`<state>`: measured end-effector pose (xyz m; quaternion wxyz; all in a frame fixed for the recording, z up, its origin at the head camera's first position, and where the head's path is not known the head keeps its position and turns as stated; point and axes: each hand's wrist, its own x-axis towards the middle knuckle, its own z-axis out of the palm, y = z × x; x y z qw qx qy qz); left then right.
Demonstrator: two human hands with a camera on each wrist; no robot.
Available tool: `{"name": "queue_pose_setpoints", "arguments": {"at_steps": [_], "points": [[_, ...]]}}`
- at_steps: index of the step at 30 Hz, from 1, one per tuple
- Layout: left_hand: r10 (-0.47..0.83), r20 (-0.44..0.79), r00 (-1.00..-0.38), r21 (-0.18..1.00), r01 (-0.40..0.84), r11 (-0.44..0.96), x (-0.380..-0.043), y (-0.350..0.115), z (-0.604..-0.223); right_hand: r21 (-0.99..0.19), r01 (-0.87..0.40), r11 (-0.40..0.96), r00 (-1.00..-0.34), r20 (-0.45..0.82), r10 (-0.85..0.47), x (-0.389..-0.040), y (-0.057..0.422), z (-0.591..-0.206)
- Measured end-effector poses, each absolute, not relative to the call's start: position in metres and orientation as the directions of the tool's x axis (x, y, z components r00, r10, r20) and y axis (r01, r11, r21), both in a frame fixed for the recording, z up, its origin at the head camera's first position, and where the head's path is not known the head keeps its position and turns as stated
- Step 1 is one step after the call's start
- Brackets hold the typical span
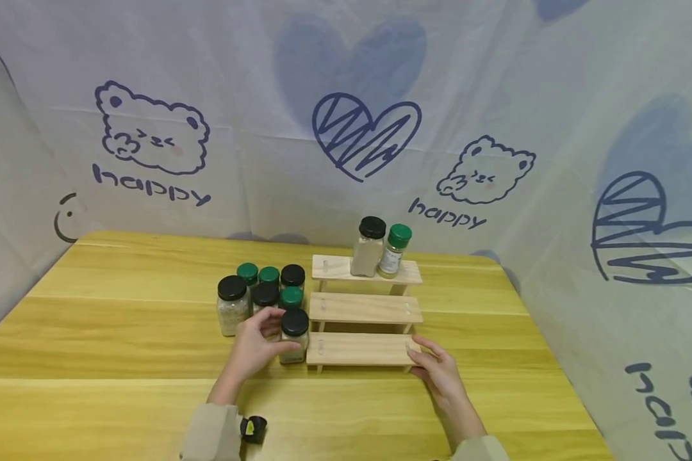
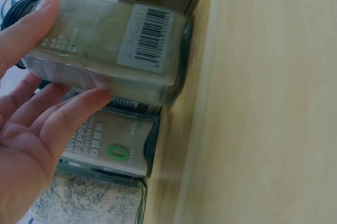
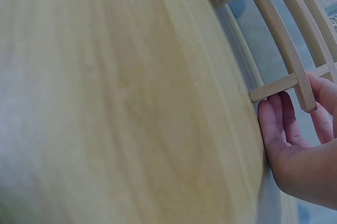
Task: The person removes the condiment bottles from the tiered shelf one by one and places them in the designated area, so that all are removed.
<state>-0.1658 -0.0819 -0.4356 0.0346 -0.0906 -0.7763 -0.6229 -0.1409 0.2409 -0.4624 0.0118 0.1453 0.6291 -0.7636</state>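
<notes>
My left hand (image 1: 252,344) holds a square glass spice jar (image 1: 294,323) with a black lid between thumb and fingers, at the left end of the lowest step. In the left wrist view, the jar (image 2: 100,45) has pale powder inside and a barcode label on its side. The three-step wooden rack (image 1: 363,350) stands to the right of that jar. At the right end of its lowest step, my right hand (image 1: 443,378) grips the board. The right wrist view shows the fingers (image 3: 271,124) curled beside the rack's leg (image 3: 274,87).
Several spice jars with black or green lids, including a large jar (image 1: 233,310), are grouped left of the rack. A black-lidded jar (image 1: 368,250) and a green-lidded jar (image 1: 393,256) stand on the top step. A printed cloth (image 1: 254,128) hangs behind the wooden table (image 1: 121,307).
</notes>
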Motion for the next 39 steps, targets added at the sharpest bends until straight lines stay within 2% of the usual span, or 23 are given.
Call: {"name": "queue_pose_setpoints", "arguments": {"at_steps": [16, 28, 34, 39], "points": [[0.078, 0.248, -0.966, 0.914, 0.260, 0.311, -0.165, -0.083, -0.435, -0.958, 0.209, -0.198, -0.954, -0.244, 0.174, -0.141, 0.240, -0.462], [0.095, 0.376, -0.922, 0.806, 0.376, 0.457, -0.162, -0.080, -0.429, -0.958, 0.207, -0.198, -0.954, -0.243, 0.176, -0.141, 0.240, -0.462], [0.109, 0.340, -0.934, 0.837, 0.354, 0.418, -0.159, -0.080, -0.421, -0.961, 0.195, -0.197, -0.959, -0.229, 0.168, -0.141, 0.241, -0.463], [0.103, 0.379, -0.920, 0.813, 0.384, 0.437, -0.156, -0.081, -0.416, -0.963, 0.188, -0.195, -0.961, -0.221, 0.167, -0.141, 0.241, -0.463]]}}
